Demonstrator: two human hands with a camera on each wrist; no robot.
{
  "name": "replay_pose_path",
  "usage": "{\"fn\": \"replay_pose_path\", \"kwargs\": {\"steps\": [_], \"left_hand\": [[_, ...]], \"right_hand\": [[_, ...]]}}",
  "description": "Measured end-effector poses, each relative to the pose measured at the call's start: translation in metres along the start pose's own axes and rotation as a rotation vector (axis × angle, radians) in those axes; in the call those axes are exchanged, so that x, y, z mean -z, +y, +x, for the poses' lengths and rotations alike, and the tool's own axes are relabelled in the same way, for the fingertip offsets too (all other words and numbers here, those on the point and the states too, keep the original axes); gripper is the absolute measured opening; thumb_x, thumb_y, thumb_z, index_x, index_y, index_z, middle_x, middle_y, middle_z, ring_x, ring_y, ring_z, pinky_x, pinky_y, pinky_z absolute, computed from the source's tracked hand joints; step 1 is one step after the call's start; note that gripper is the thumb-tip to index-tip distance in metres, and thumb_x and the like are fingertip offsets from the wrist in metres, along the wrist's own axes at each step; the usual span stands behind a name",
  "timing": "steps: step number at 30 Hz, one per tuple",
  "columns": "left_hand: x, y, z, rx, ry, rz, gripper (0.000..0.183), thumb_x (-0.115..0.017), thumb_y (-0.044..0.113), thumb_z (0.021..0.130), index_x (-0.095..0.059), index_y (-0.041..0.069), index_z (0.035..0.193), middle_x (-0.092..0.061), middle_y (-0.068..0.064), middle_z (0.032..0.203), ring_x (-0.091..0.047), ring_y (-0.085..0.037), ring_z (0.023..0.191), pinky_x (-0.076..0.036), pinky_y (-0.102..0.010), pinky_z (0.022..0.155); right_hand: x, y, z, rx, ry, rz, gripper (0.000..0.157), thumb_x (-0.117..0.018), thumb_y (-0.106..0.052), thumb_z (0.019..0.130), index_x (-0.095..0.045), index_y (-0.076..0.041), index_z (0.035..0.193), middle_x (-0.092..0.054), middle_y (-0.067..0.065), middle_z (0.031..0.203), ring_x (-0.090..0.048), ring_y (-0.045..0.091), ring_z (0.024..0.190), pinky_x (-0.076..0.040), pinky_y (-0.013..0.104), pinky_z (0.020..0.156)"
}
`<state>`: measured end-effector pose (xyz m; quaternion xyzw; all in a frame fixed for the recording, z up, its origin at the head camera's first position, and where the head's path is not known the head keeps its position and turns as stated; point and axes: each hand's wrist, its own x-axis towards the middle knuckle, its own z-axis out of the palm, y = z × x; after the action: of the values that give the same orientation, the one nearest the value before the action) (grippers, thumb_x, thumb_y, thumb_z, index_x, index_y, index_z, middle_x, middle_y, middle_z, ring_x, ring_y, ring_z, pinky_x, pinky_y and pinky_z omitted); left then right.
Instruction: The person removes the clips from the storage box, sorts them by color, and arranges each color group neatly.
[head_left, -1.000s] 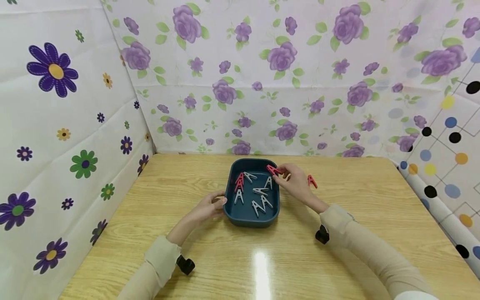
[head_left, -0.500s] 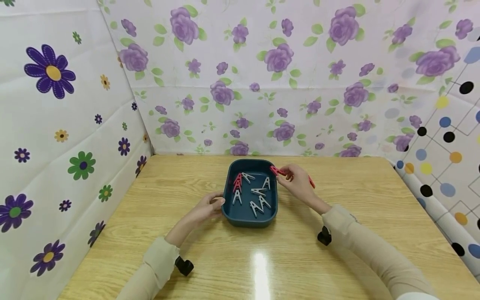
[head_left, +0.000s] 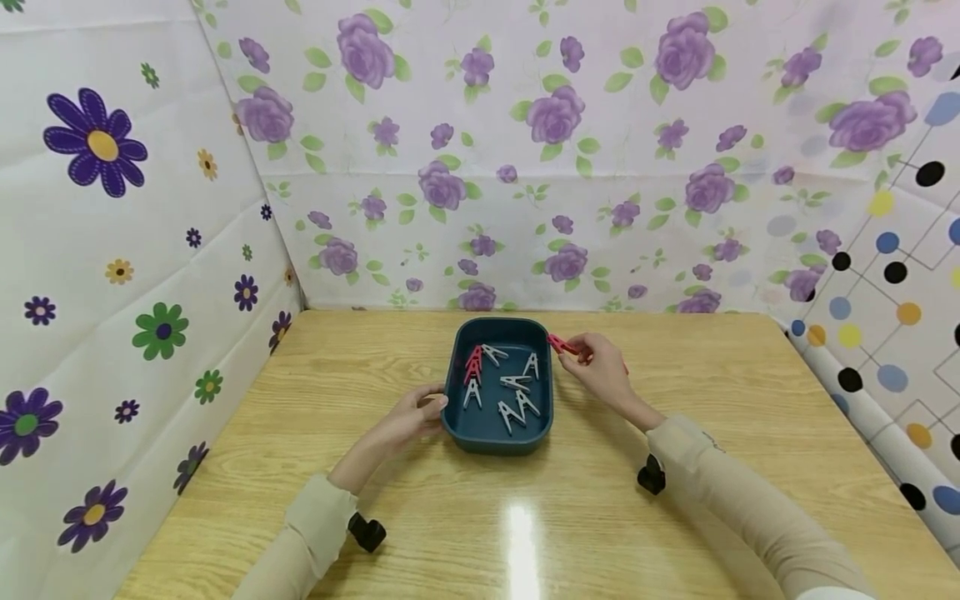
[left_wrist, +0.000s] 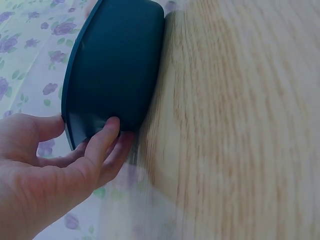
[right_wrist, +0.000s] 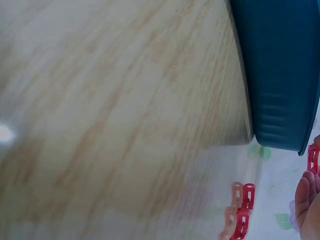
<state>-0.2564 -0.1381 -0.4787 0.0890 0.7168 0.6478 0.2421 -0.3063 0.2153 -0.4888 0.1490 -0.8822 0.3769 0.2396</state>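
Note:
A dark teal rectangular tub (head_left: 498,445) stands on the table and holds several grey clothespins (head_left: 515,382) and a couple of overlapping red clothespins (head_left: 474,364). My left hand (head_left: 415,411) grips the tub's left side; in the left wrist view the thumb meets the rim and the fingers (left_wrist: 102,140) press the outer wall. Beside the far right rim, my right hand (head_left: 602,368) pinches a red clothespin (head_left: 561,343) between thumb and fingers. Another red clothespin (right_wrist: 242,215) lies on the table to the right, mostly hidden behind the right hand in the head view.
The wood-grain table (head_left: 720,375) extends on both sides of the tub. Patterned cloth sheets (head_left: 450,125) hang along the back, left and right. A bright light reflection shows near the table's front.
My right hand has drawn the red clothespin slightly rightward, from over the tub to beside its rim. The left hand keeps its hold. The whole view has shifted a little.

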Motion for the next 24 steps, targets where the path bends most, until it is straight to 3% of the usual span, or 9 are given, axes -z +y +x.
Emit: {"fn": "replay_pose_path", "kwargs": {"steps": [15,24], "left_hand": [[0.001,0.000,0.001,-0.004,0.003,-0.005,0.052,-0.044,0.019,0.104,-0.028,-0.002,0.149,-0.040,-0.031,0.143,-0.052,-0.038,0.126,-0.044,-0.049,0.104],[0.001,-0.002,0.002,-0.001,-0.005,-0.015,0.054,-0.045,0.022,0.104,-0.028,-0.001,0.149,-0.040,-0.031,0.144,-0.051,-0.038,0.127,-0.044,-0.048,0.104]], "right_hand": [[0.005,0.009,-0.004,-0.077,-0.031,-0.017,0.021,-0.073,-0.015,0.084,-0.069,0.000,0.098,-0.067,0.016,0.085,-0.060,0.027,0.071,-0.045,0.026,0.062],[0.009,0.017,-0.007,-0.133,-0.041,-0.032,0.023,-0.073,-0.016,0.085,-0.068,0.000,0.100,-0.066,0.015,0.089,-0.059,0.020,0.072,-0.048,0.025,0.063]]}}
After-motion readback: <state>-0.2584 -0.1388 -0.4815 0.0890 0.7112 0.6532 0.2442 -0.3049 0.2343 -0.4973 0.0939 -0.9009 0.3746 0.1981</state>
